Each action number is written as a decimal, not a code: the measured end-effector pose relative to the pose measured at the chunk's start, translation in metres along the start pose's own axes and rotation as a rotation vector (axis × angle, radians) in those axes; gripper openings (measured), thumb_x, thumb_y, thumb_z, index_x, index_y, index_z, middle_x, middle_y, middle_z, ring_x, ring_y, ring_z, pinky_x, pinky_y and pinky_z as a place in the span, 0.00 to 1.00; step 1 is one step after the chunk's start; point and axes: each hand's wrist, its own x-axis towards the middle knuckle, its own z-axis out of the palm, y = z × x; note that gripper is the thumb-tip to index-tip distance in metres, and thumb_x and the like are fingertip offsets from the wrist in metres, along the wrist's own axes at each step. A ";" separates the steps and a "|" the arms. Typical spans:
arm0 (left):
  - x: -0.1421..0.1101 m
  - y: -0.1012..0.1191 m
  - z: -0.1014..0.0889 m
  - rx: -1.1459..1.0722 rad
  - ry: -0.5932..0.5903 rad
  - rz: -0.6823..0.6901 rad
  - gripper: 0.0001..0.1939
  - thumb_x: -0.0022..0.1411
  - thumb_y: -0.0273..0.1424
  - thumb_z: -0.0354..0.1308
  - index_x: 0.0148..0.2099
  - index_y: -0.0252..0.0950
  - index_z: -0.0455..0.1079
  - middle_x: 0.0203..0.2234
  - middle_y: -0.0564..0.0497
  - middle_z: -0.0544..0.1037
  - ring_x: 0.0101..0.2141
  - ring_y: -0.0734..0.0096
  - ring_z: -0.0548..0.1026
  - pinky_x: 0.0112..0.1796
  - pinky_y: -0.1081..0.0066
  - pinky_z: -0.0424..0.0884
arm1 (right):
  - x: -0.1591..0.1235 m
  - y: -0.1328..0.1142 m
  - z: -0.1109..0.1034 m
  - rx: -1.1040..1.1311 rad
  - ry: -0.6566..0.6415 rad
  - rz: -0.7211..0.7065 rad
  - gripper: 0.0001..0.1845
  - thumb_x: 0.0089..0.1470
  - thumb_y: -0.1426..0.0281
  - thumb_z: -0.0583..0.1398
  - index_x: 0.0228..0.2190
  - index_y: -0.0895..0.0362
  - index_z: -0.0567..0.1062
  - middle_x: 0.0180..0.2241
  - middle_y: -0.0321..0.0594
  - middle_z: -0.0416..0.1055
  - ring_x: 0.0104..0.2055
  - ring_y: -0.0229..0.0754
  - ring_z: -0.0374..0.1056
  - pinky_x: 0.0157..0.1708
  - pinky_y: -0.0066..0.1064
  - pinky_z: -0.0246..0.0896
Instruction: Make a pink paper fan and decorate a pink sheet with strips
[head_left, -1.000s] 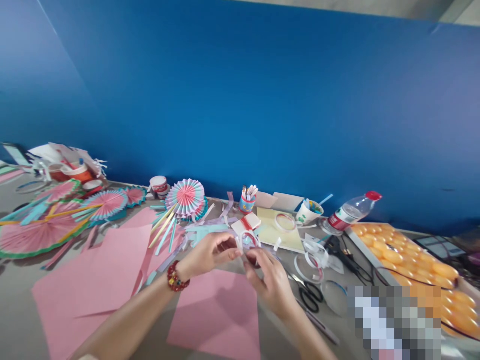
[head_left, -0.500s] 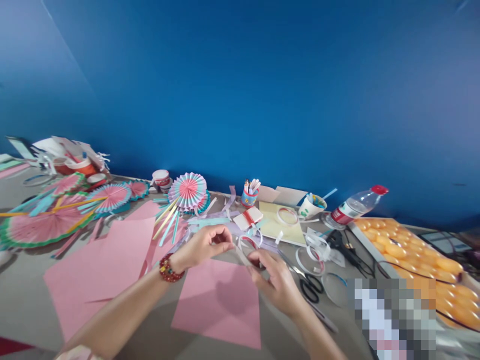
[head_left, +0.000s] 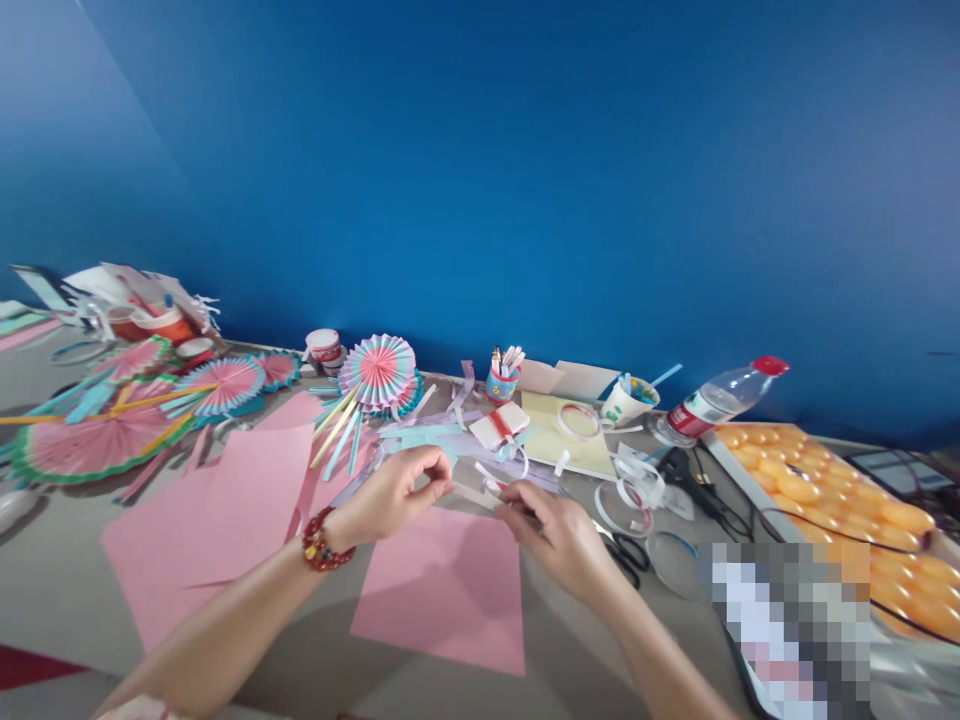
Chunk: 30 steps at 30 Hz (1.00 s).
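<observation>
Currently L hand [head_left: 397, 492] & R hand [head_left: 556, 530] pinch a pale tape strip [head_left: 475, 495] by pink paper sheet's [head_left: 444, 600] far edge; sheet flat, unpleated, pleated paper fans [head_left: 377, 372] seemingly done.

From the near side, a palm could pass over the flat pink paper sheet [head_left: 446, 600]. Near its far edge, a thin pale strip [head_left: 476, 496] stretched between the left hand [head_left: 391, 497] and right hand [head_left: 559, 530] barred the way; behind rose a pleated pink-and-lilac paper rosette [head_left: 377, 372], a red-capped clear plastic bottle [head_left: 705, 406] and a blue wall [head_left: 480, 180].
</observation>
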 end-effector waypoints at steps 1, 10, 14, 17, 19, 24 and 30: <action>-0.002 -0.001 -0.001 0.028 0.021 -0.002 0.06 0.65 0.32 0.53 0.34 0.36 0.64 0.29 0.52 0.72 0.32 0.71 0.70 0.37 0.72 0.67 | 0.000 0.001 -0.003 -0.001 -0.013 0.016 0.13 0.64 0.61 0.50 0.39 0.53 0.70 0.30 0.38 0.76 0.31 0.41 0.71 0.31 0.28 0.58; -0.029 -0.025 0.002 0.071 0.073 -0.114 0.09 0.66 0.34 0.51 0.33 0.37 0.62 0.27 0.54 0.70 0.30 0.72 0.69 0.33 0.74 0.64 | -0.013 0.020 -0.021 -0.060 -0.155 0.084 0.15 0.63 0.60 0.50 0.40 0.49 0.74 0.38 0.37 0.77 0.39 0.43 0.73 0.37 0.29 0.61; -0.039 -0.036 0.010 0.106 0.091 -0.132 0.10 0.67 0.34 0.51 0.32 0.37 0.62 0.27 0.54 0.70 0.31 0.71 0.70 0.34 0.73 0.64 | -0.016 0.027 -0.019 -0.085 -0.176 0.125 0.12 0.62 0.62 0.51 0.36 0.50 0.73 0.34 0.35 0.77 0.36 0.42 0.72 0.35 0.29 0.61; -0.042 -0.042 0.011 0.125 0.122 -0.140 0.09 0.67 0.32 0.51 0.32 0.37 0.62 0.27 0.54 0.71 0.31 0.71 0.70 0.34 0.73 0.64 | -0.019 0.033 -0.014 -0.116 -0.148 0.154 0.11 0.62 0.62 0.51 0.34 0.50 0.72 0.34 0.35 0.77 0.36 0.42 0.73 0.34 0.29 0.60; -0.043 -0.046 0.011 0.123 0.116 -0.156 0.08 0.66 0.32 0.52 0.32 0.37 0.63 0.28 0.54 0.72 0.32 0.71 0.71 0.34 0.74 0.65 | -0.022 0.034 -0.009 -0.188 -0.113 0.139 0.12 0.63 0.63 0.51 0.33 0.51 0.72 0.34 0.35 0.77 0.35 0.41 0.73 0.33 0.28 0.60; -0.042 -0.047 0.010 0.098 0.114 -0.189 0.08 0.65 0.33 0.54 0.33 0.37 0.66 0.28 0.54 0.73 0.32 0.70 0.72 0.36 0.73 0.65 | -0.027 0.028 0.002 -0.593 0.141 0.024 0.13 0.63 0.69 0.49 0.33 0.53 0.73 0.30 0.38 0.75 0.28 0.40 0.70 0.25 0.29 0.52; -0.041 -0.047 0.007 0.124 0.087 -0.174 0.08 0.65 0.32 0.52 0.33 0.37 0.67 0.29 0.52 0.74 0.33 0.69 0.72 0.37 0.71 0.66 | -0.029 0.030 0.008 -0.591 0.086 -0.007 0.16 0.66 0.68 0.47 0.33 0.53 0.72 0.31 0.37 0.73 0.26 0.38 0.69 0.25 0.28 0.52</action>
